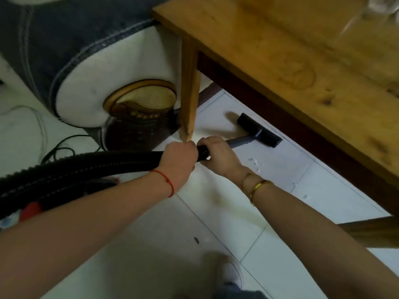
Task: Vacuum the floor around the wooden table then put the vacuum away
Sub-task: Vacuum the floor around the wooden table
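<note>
Here both hands are closed around the vacuum's line: the left hand (178, 157) grips the black ribbed hose (86, 169) where it meets the wand, and the right hand (218, 154) grips just ahead of it, at the near end of the grey wand (239, 142). From that double grip the wand runs forward and to the right, low along the white tiled floor (151, 244), ending in the black floor nozzle (259, 130), which lies flat on the tiles under the edge of the wooden surface (291, 61). The nozzle's long axis sits crosswise to the wand, roughly parallel to the table's edge. The right hand is nearer the nozzle and likely steers it; the left mostly carries the hose, which trails off to the left. A few small white crumbs (255, 162) lie on the tile just right of the right hand, between the grip and the nozzle and to the near side of the wand, so a pull back and slightly rightward would probably be needed to reach them. The table leg (190, 93) stands just beyond the left hand's knuckles, leaving little room to swing left.
</note>
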The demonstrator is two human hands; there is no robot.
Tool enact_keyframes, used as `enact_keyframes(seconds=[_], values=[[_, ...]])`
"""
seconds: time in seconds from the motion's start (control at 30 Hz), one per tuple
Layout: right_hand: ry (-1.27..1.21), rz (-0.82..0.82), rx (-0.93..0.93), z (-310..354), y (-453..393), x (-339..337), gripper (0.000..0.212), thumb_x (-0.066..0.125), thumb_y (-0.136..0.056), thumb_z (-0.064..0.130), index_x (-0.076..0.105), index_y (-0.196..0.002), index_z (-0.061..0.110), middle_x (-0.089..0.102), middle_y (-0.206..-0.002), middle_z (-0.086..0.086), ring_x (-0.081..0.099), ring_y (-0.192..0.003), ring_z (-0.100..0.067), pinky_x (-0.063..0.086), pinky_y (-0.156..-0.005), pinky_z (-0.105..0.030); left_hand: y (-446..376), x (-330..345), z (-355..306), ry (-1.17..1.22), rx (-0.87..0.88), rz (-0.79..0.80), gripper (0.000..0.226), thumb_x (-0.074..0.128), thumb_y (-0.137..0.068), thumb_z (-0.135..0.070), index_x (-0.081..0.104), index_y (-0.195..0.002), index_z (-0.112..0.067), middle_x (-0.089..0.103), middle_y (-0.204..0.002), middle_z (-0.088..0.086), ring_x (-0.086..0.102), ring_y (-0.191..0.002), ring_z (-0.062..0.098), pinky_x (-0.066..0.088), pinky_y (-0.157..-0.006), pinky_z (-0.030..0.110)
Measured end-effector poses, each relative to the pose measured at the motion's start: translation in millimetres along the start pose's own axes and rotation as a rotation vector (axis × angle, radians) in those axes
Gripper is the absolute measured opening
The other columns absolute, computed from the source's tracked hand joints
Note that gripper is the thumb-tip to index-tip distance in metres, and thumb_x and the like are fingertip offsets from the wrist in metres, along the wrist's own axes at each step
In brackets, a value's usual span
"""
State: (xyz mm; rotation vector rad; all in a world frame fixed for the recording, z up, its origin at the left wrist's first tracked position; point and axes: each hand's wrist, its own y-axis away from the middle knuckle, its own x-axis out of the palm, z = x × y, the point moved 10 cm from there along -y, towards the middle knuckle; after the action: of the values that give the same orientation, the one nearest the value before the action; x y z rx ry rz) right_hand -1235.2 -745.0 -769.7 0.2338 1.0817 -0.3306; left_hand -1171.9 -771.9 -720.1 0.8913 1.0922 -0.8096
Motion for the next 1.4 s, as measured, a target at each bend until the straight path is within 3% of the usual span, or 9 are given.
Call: enact_keyframes(seconds=[0.23, 0.5, 0.63, 0.77, 0.87, 0.97, 1.13, 1.23, 1.4], values=[[-0.084, 0.111, 0.093, 84.9, 23.9, -16.1, 0.029, 0.070, -0.071, 0.021, 0.056, -0.095, 0.014, 0.063, -0.091, -0.007, 0.057, -0.084, -0.026, 0.050, -0.066, -0.037, 63.6, -37.9, 41.6, 0.024, -0.068, 0.116, 0.023, 0.053, -0.096, -0.021, 0.051, -0.116, -0.012, 0.062, -0.105, 0.001, 0.064, -0.094, 0.015, 0.047, -0.076, 0.026], [-0.128, 0.281, 0.145, 167.7, 57.5, -21.5, 0.032, 0.073, -0.075, 0.031, 0.055, -0.099, 0.019, 0.061, -0.100, -0.003, 0.057, -0.089, -0.022, 0.047, -0.071, -0.032, 137.1, -57.5, 78.2, 0.063, -0.112, 0.285, 0.025, 0.049, -0.098, -0.016, 0.048, -0.122, -0.011, 0.059, -0.116, 0.003, 0.061, -0.105, 0.018, 0.046, -0.083, 0.026], [-0.150, 0.328, 0.154, 201.4, 80.2, -18.2, 0.038, 0.074, -0.073, 0.033, 0.051, -0.098, 0.018, 0.062, -0.100, -0.004, 0.058, -0.089, -0.022, 0.051, -0.075, -0.037, 175.6, -66.8, 87.1, 0.154, -0.129, 0.321, 0.027, 0.052, -0.095, -0.015, 0.045, -0.121, -0.010, 0.059, -0.116, 0.004, 0.061, -0.104, 0.019, 0.048, -0.079, 0.026], [-0.143, 0.353, 0.145, 224.0, 101.1, -12.3, 0.030, 0.070, -0.076, 0.020, 0.047, -0.095, 0.017, 0.060, -0.100, -0.007, 0.057, -0.094, -0.025, 0.051, -0.078, -0.036, 207.0, -73.7, 90.1, 0.247, -0.129, 0.344, 0.023, 0.052, -0.093, -0.019, 0.049, -0.115, -0.012, 0.060, -0.108, 0.001, 0.063, -0.096, 0.018, 0.041, -0.066, 0.024], [-0.114, 0.359, 0.143, 226.0, 112.6, -9.2, 0.023, 0.066, -0.080, 0.019, 0.051, -0.097, 0.012, 0.058, -0.100, -0.008, 0.055, -0.098, -0.026, 0.049, -0.077, -0.035, 223.2, -72.1, 90.3, 0.349, -0.164, 0.427, 0.015, 0.055, -0.089, -0.024, 0.054, -0.100, -0.014, 0.058, -0.088, -0.002, 0.062, -0.083, 0.018, 0.039, -0.059, 0.023], [-0.093, 0.361, 0.140, 218.0, 120.6, -11.0, 0.022, 0.066, -0.081, 0.020, 0.054, -0.098, 0.011, 0.058, -0.100, -0.007, 0.055, -0.098, -0.025, 0.051, -0.076, -0.035, 229.2, -71.2, 82.5, 0.421, -0.161, 0.452, 0.011, 0.055, -0.085, -0.025, 0.048, -0.083, -0.017, 0.040, -0.065, -0.008, 0.052, -0.067, 0.016, 0.029, -0.045, 0.020], [-0.059, 0.363, 0.147, 192.7, 130.7, -17.2, 0.027, 0.068, -0.081, 0.024, 0.054, -0.101, 0.012, 0.058, -0.103, -0.005, 0.054, -0.100, -0.023, 0.052, -0.078, -0.036, 219.1, -69.5, 59.1, 0.481, -0.135, 0.448, 0.015, 0.055, -0.086, -0.023, 0.057, -0.096, -0.013, 0.052, -0.078, -0.002, 0.060, -0.073, 0.018, 0.042, -0.059, 0.023], [-0.039, 0.364, 0.172, 170.2, 133.5, -22.5, 0.029, 0.068, -0.081, 0.025, 0.054, -0.103, 0.013, 0.058, -0.105, -0.005, 0.054, -0.102, -0.023, 0.052, -0.079, -0.035, 205.7, -72.2, 44.0, 0.465, -0.116, 0.437, 0.017, 0.056, -0.087, -0.024, 0.057, -0.100, -0.013, 0.060, -0.088, 0.001, 0.056, -0.071, 0.017, 0.042, -0.061, 0.024], [-0.026, 0.351, 0.227, 130.0, 137.4, -35.8, 0.029, 0.067, -0.082, 0.021, 0.055, -0.107, 0.011, 0.057, -0.107, -0.005, 0.055, -0.101, -0.024, 0.050, -0.079, -0.033, 176.0, -79.2, 13.8, 0.428, -0.055, 0.419, 0.018, 0.055, -0.088, -0.023, 0.058, -0.103, -0.012, 0.056, -0.087, 0.002, 0.061, -0.078, 0.020, 0.041, -0.064, 0.025]])
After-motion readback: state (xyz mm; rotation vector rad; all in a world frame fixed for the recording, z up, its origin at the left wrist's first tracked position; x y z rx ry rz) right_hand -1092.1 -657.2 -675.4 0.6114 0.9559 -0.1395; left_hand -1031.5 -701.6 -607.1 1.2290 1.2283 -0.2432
